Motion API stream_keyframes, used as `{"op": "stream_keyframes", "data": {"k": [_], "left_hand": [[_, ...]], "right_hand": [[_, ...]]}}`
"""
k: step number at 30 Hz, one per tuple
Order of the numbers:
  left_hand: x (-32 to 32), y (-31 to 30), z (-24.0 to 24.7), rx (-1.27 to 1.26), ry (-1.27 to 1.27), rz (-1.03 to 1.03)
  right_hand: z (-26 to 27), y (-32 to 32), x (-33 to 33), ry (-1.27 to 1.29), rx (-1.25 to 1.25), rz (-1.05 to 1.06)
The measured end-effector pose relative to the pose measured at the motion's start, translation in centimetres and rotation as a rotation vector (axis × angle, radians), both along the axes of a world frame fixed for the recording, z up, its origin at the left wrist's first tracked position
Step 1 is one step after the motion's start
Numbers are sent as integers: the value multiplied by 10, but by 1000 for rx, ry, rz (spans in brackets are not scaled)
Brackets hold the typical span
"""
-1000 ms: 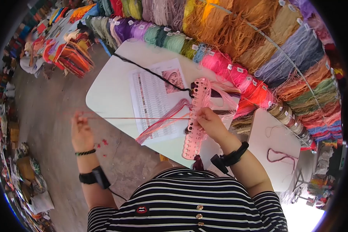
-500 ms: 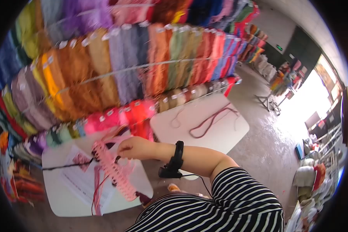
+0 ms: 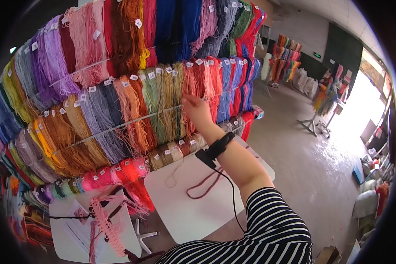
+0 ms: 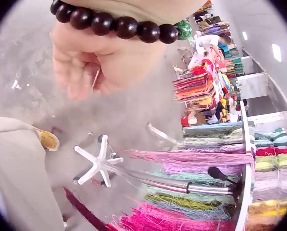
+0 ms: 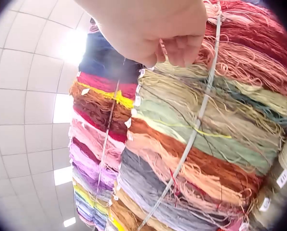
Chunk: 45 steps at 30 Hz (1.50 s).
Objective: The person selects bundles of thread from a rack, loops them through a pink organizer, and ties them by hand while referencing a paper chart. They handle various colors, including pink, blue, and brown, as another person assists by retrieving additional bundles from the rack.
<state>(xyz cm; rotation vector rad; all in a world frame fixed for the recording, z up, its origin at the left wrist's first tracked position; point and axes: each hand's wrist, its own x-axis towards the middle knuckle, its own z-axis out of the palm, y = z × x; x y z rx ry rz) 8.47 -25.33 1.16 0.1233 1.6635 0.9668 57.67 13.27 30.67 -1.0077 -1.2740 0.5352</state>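
My right hand (image 3: 196,112) is raised to the hanging thread rack, at the coral skeins (image 3: 192,79) beside the olive ones (image 3: 167,88). Up close in the right wrist view, thumb and curled fingers pinch a thin pink strand (image 5: 163,46). Outside the head view, my left hand (image 4: 93,67) hangs over the floor with curled fingers, a thin pale thread (image 4: 96,78) between thumb and fingers. A pink perforated thread holder (image 3: 104,224) with threads looped through its holes lies on the left white table (image 3: 123,242), partly over a printed sheet (image 3: 77,229).
Many labelled skeins hang in tiers behind metal bars (image 3: 114,128). On the right white table (image 3: 193,220) lies a loop of dark pink thread (image 3: 202,193). A white table base (image 3: 143,237) stands between the tables. Bundles (image 3: 367,204) lie along the right side.
My right hand has left the pink holder and risen rightward to the coral skeins. The head view has turned right, and the left hand, earlier drawing a thread taut, has left it.
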Motion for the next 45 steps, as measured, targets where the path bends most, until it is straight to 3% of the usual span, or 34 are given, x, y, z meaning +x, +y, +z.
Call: {"op": "stream_keyframes", "data": {"k": [3,7,19,22,25,28,34,40,45], "left_hand": [[17,-7,6,-34,17,22],[28,-18,14,-74,48,52],[32,-32,27,-146,101,75],[31,-32,28,-156,105,75],[30,-33,28,-163,108,72],[30,-33,27,-174,106,71],[28,-30,26,-188,108,62],[26,-30,25,-199,109,58],[24,-31,24,-205,105,56]], "right_hand": [[22,19,14,-201,99,-170],[23,46,27,-373,18,-410],[31,57,37,-220,-110,-267],[18,68,41,-173,12,-208],[3,75,43,-43,121,-140],[-1,74,43,188,-1,92],[10,69,40,-64,-25,-72],[20,66,37,36,-52,-98],[13,71,37,200,-28,67]]}}
